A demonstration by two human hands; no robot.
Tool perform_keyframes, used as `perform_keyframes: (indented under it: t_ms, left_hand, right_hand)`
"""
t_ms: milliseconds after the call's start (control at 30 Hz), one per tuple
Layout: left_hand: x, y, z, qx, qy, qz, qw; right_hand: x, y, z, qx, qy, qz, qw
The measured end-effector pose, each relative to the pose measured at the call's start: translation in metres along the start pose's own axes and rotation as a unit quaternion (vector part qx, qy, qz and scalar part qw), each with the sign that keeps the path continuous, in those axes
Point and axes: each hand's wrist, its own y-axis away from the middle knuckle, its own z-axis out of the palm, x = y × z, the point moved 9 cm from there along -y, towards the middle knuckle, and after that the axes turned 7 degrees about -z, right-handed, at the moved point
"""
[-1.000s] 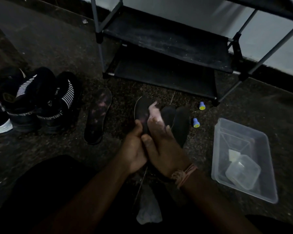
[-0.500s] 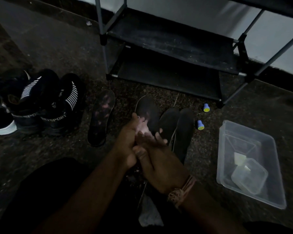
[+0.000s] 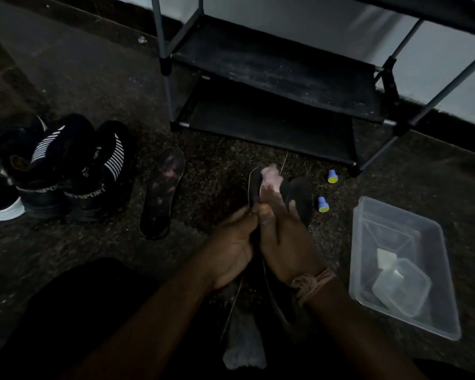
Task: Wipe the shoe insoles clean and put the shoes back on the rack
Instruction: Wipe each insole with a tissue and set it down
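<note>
My left hand (image 3: 232,249) grips a dark insole (image 3: 254,185) by its left edge and holds it up off the floor. My right hand (image 3: 281,237) presses a small pink cloth (image 3: 270,175) against the upper end of that insole. Another dark insole (image 3: 302,196) lies on the floor just right of my hands. A stained insole (image 3: 162,192) lies flat to the left. Black striped sneakers (image 3: 74,165) stand at the far left. The black shoe rack (image 3: 274,86) stands against the wall, its two visible shelves bare.
A clear plastic tub (image 3: 412,215) with a smaller clear container (image 3: 401,286) inside sits at the right. Two small blue and yellow caps (image 3: 331,176) (image 3: 323,204) lie on the floor. A grey rag (image 3: 243,344) lies near my legs. A white-soled shoe (image 3: 3,207) is at the left edge.
My right hand slid the pink cloth down the insole, then back up to its upper end. My left hand kept its grip on the insole.
</note>
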Motion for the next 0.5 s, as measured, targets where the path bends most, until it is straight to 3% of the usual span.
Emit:
perform_keyframes:
  t_ms: [167, 333, 500]
  left_hand:
    - [0.01, 0.0, -0.008, -0.01, 0.07, -0.011, 0.997]
    - [0.002, 0.0, 0.003, -0.03, 0.021, -0.006, 0.999]
    - [0.001, -0.004, -0.01, -0.005, 0.043, -0.014, 0.999]
  right_hand:
    - [-0.045, 0.024, 0.03, -0.086, -0.004, -0.088, 0.992]
    - [-0.008, -0.002, 0.004, -0.017, 0.003, -0.018, 1.0]
    - [-0.036, 0.022, 0.035, -0.093, 0.018, -0.081, 0.992]
